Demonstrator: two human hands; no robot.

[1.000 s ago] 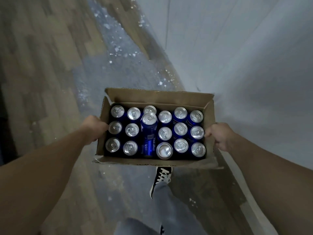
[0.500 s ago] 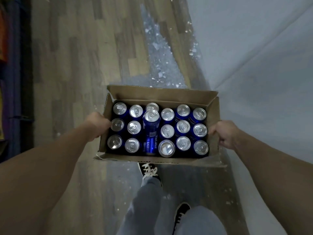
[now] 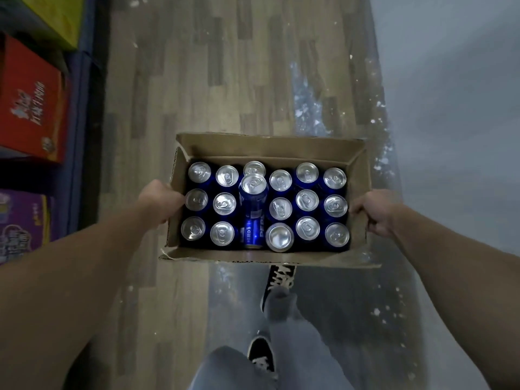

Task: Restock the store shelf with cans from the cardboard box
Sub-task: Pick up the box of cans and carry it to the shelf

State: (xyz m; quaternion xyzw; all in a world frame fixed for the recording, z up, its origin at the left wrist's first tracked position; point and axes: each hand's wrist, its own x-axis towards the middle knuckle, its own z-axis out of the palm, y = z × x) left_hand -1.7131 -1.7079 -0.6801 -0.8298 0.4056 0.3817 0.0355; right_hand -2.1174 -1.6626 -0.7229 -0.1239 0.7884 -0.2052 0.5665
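Past the cartons [image 3: 28, 108] at the far left, the left hand [image 3: 159, 201] grips the left wall of the box [image 3: 270, 146]. Inside it a loose can [image 3: 253, 212] lies across the packed upright cans [image 3: 307, 200]. The right hand [image 3: 371, 212] grips the right wall, so both hands are clamped on the box, well apart, holding it above the floor [image 3: 197, 80]. This looks like the carrying step, with no can shelved yet. Next the box needs setting down by the shelf, which I cannot pick out here, so a hand is free to take the loose can first.

Cans [image 3: 307, 200] in box [image 3: 270, 146]; cartons [image 3: 28, 99] left — floor [image 3: 197, 80] beneath.
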